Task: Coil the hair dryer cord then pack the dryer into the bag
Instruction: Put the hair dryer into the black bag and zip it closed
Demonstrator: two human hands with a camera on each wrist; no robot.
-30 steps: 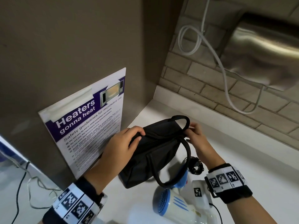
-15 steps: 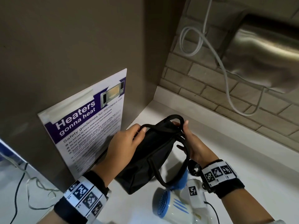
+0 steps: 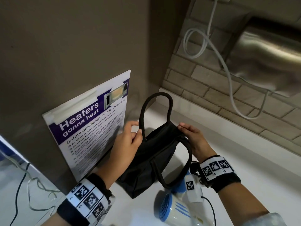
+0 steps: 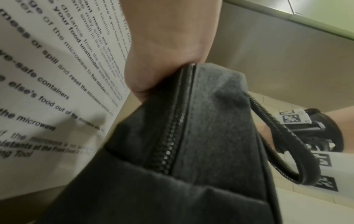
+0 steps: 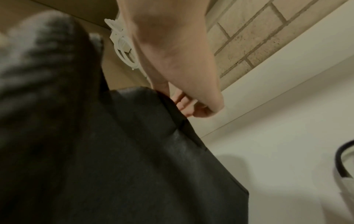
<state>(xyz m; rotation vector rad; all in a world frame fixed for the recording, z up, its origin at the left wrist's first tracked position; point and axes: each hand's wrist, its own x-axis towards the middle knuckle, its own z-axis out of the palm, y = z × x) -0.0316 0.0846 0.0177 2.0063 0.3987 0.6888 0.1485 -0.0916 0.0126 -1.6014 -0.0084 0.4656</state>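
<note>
A black fabric bag (image 3: 151, 162) with two loop handles stands on the white counter (image 3: 244, 168). My left hand (image 3: 130, 136) grips its left top edge beside the upright handle (image 3: 156, 101); the left wrist view shows the palm against the zipper seam (image 4: 172, 136). My right hand (image 3: 189, 132) pinches the bag's right top corner, with the bag (image 5: 143, 151) below the palm. The other handle (image 3: 179, 176) hangs toward me. A white and blue hair dryer (image 3: 175, 207) lies just in front of the bag, its black plug (image 3: 194, 168) by my right wrist.
A microwave safety poster (image 3: 91, 126) leans on the grey wall at left. A brick wall (image 3: 203, 98) with a white cable (image 3: 228, 75) and a steel hand dryer (image 3: 268, 62) stands behind. Thin wires (image 3: 24, 185) lie at lower left.
Both hands have raised and spread the bag's top. One handle now stands upright, and my right hand shifted from the handle to the right corner.
</note>
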